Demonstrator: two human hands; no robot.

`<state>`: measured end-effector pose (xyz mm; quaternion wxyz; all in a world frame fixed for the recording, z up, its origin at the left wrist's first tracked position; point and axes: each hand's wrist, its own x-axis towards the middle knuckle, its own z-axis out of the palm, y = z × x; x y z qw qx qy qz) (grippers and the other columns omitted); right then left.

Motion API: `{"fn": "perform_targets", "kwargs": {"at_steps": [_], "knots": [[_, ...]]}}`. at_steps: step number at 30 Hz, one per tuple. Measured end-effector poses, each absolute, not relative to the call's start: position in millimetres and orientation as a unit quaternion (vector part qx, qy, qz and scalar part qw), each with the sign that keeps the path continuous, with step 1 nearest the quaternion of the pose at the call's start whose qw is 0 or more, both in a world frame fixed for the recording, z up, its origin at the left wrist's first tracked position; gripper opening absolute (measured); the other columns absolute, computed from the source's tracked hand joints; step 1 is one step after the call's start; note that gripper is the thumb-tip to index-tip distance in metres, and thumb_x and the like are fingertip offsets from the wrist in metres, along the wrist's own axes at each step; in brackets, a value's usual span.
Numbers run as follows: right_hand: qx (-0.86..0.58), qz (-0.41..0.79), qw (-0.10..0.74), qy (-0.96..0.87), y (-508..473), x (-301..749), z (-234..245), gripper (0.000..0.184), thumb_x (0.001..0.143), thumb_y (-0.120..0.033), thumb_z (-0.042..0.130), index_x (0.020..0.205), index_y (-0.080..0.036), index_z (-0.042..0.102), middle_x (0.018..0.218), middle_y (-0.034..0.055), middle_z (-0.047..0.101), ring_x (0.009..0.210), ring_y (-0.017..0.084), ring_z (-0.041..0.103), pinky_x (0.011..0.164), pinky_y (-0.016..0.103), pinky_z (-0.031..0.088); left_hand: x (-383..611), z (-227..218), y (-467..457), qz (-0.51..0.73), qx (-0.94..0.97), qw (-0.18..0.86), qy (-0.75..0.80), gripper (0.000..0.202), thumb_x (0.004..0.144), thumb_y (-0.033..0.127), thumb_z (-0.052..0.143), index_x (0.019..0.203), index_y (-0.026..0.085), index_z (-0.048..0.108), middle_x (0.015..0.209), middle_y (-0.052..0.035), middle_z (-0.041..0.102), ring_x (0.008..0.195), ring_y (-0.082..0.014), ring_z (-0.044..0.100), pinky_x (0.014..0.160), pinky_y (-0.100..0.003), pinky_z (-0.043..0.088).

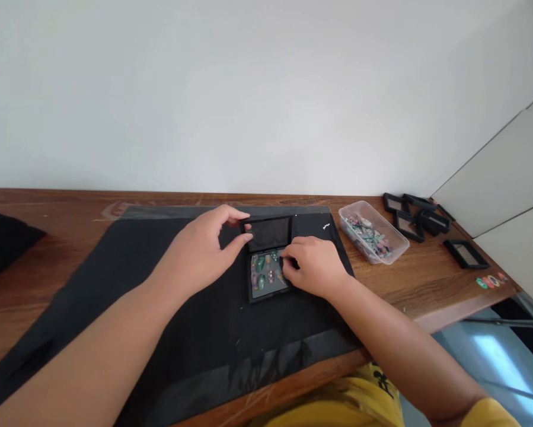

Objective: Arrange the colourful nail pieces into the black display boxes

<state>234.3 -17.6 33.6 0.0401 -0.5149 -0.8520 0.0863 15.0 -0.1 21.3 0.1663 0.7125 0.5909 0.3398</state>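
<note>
A small black case (pixel 251 290) lies open on the dark mat, its clear-windowed lid (pixel 270 233) tilted up at the back. Decorated press-on nails (pixel 261 281), green and pinkish, are set in rows on the grey inside of the case. The thumb and fingers of my left hand (pixel 213 243) pinch the left edge of the lid. Over the right side of the case is my right hand (pixel 313 264), fingers bent and drawn together at the nails. Whatever lies between its fingertips is hidden, and the hand covers part of the right-hand nails.
A clear plastic tub (pixel 397 240) of loose nails stands right of the black mat (pixel 195 332). Several black cases (pixel 408 225) lie beyond it, with another case (pixel 466 254) nearer the table's right end. Round stickers (pixel 491 281) mark that edge. Dark cloth (pixel 8 246) lies far left.
</note>
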Motion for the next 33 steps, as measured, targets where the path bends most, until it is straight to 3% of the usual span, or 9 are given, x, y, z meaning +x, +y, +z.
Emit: {"fn": "perform_targets", "kwargs": {"at_steps": [10,22,28,33], "knots": [[-0.441,0.143,0.086,-0.882,-11.0,248.7,27.0,0.024,0.101,-0.022,0.061,0.116,-0.017,0.080,0.115,0.0086,0.079,0.111,0.024,0.071,0.091,0.033,0.052,13.0,17.9,0.8,0.338,0.722,0.147,0.586,0.031,0.085,0.048,0.057,0.108,0.027,0.063,0.110,-0.0095,0.077,0.106,-0.0338,0.072,0.093,-0.050,0.058],[-0.431,0.121,0.086,-0.890,-10.6,250.8,23.4,0.028,0.103,-0.023,0.060,0.126,-0.016,0.076,0.120,0.0107,0.075,0.109,0.025,0.065,0.091,0.035,0.051,10.9,16.4,1.5,0.342,0.734,0.124,0.574,0.029,0.087,0.047,0.056,0.106,0.027,0.063,0.108,-0.0103,0.077,0.110,-0.0350,0.070,0.094,-0.053,0.056],[-0.377,0.171,0.169,-0.894,-8.4,261.0,24.5,0.047,0.086,-0.006,0.062,0.132,-0.015,0.071,0.113,0.0087,0.076,0.103,0.022,0.066,0.098,0.036,0.051,10.8,16.7,0.7,0.336,0.732,0.130,0.579,0.029,0.088,0.048,0.056,0.107,0.028,0.063,0.109,-0.0099,0.077,0.110,-0.0356,0.070,0.093,-0.054,0.057],[-0.343,0.246,0.178,-0.889,-6.0,273.0,29.1,0.038,0.081,-0.005,0.064,0.115,-0.017,0.076,0.099,0.0042,0.076,0.089,0.018,0.068,0.086,0.031,0.052,10.3,16.3,0.7,0.339,0.731,0.131,0.578,0.028,0.087,0.047,0.057,0.108,0.029,0.063,0.110,-0.0087,0.077,0.110,-0.0348,0.070,0.094,-0.053,0.056]]}}
